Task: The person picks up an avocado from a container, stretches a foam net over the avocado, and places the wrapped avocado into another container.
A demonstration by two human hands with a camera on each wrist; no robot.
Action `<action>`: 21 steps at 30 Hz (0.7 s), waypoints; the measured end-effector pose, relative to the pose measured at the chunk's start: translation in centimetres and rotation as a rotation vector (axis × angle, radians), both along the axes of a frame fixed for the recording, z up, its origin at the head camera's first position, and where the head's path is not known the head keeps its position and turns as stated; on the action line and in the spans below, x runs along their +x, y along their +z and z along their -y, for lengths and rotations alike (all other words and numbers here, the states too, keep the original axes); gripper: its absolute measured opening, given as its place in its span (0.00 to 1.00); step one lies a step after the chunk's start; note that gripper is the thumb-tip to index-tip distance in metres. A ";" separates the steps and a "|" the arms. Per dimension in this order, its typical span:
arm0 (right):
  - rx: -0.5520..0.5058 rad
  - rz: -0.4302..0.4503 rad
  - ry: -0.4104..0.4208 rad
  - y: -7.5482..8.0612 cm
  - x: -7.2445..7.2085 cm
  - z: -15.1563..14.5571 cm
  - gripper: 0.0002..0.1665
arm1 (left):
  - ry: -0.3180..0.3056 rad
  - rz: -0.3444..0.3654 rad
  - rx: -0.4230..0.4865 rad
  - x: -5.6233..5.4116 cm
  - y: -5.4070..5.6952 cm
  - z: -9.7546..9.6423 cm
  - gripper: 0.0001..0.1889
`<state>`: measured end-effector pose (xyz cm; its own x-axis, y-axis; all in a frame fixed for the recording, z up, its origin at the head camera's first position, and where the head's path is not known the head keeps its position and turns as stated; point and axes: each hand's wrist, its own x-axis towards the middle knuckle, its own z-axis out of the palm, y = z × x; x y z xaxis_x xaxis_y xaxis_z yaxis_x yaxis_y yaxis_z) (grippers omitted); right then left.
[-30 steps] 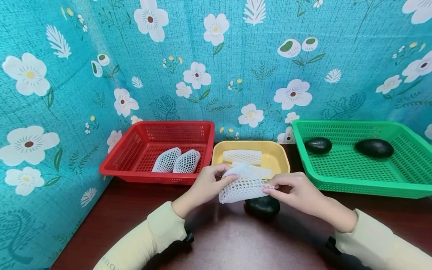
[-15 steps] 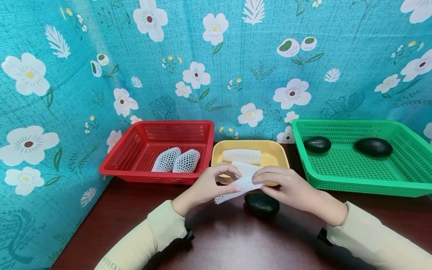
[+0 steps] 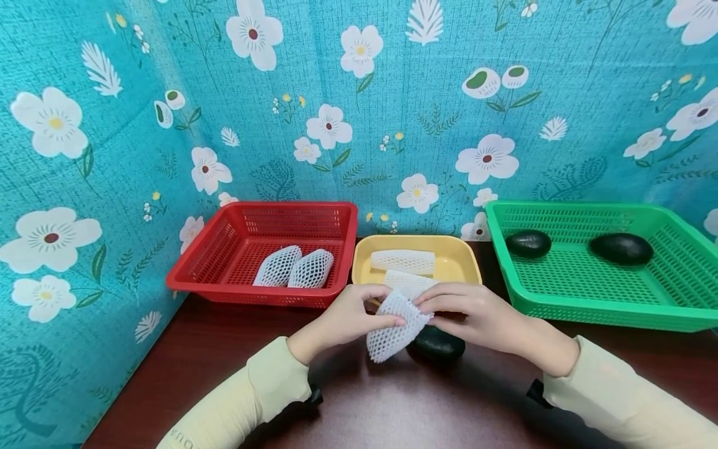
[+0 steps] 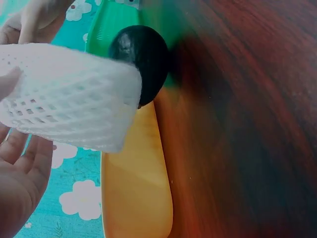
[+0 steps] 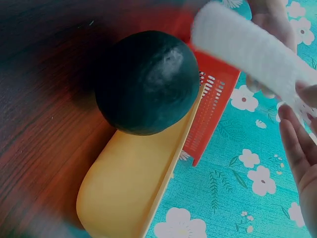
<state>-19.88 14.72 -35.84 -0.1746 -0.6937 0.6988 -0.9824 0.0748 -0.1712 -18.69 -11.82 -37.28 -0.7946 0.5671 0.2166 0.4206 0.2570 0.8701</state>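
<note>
Red basket (image 3: 247,299) held bulging nets (image 3: 310,269), yellow tray (image 3: 457,265) sleeves (image 3: 402,262), green basket (image 3: 606,313) dark fruits (image 3: 621,249), left grip (image 3: 349,315) and right grip (image 3: 483,312) pinched netting (image 3: 392,337).

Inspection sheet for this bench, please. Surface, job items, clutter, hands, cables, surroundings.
Surface: dark red-brown table, glossy, light glare near the middle.
Job items: one dark oval fruit on the table; two dark fruits in the green basket; two flat net sleeves in the yellow tray, the nearer partly hidden; two bulging sleeves in the red basket, contents hard to tell.
Clutter: nothing seen.
Hands: left hand and right hand both pinch one white net sleeve.
Cables: nothing seen.
Surroundings: turquoise floral cloth behind and to the left.
</note>
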 end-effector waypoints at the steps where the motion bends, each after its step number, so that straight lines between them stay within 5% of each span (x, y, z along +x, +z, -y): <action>1: 0.008 -0.004 0.006 0.0 0.0 -0.1 0.18 | 0.011 -0.008 0.000 0.0 0.0 0.0 0.12; 5: 0.019 -0.052 0.037 0.0 0.0 -0.5 0.17 | 0.049 -0.025 -0.002 -0.1 0.2 0.2 0.08; 14: 0.091 -0.004 0.030 0.1 0.1 -1.8 0.19 | 0.116 0.071 0.017 -0.4 0.4 1.5 0.11; 21: 0.077 0.028 0.014 0.0 0.1 -1.5 0.17 | 0.082 -0.016 0.017 0.0 0.1 0.5 0.09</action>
<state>-19.77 16.26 -35.80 -0.1835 -0.7474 0.6385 -0.9783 0.0750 -0.1934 -18.73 -12.37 -37.16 -0.8347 0.4961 0.2390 0.4128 0.2765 0.8678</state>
